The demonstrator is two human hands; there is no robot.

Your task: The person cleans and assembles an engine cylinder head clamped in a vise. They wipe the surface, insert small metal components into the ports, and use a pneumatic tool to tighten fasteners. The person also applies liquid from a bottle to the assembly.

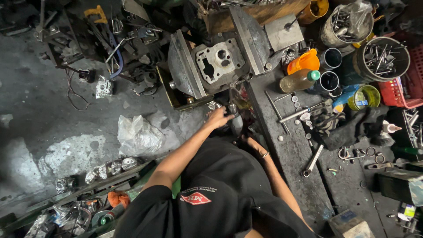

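lying at centre left of the frame on the grey floor is a crumpled plastic bag (137, 134). just right of it, the left hand (219, 118) has its grip closed around a small metal handle (232, 108) under the bench vise (220, 59), which clamps a grey engine casting (219, 61) at upper centre. the right hand (250, 142), wearing a bracelet, sits low beside the dark surface (291, 158); whether its grip is apart or together, i cannot tell. further right lie a wrench (313, 160) and a green-capped bottle (299, 80).
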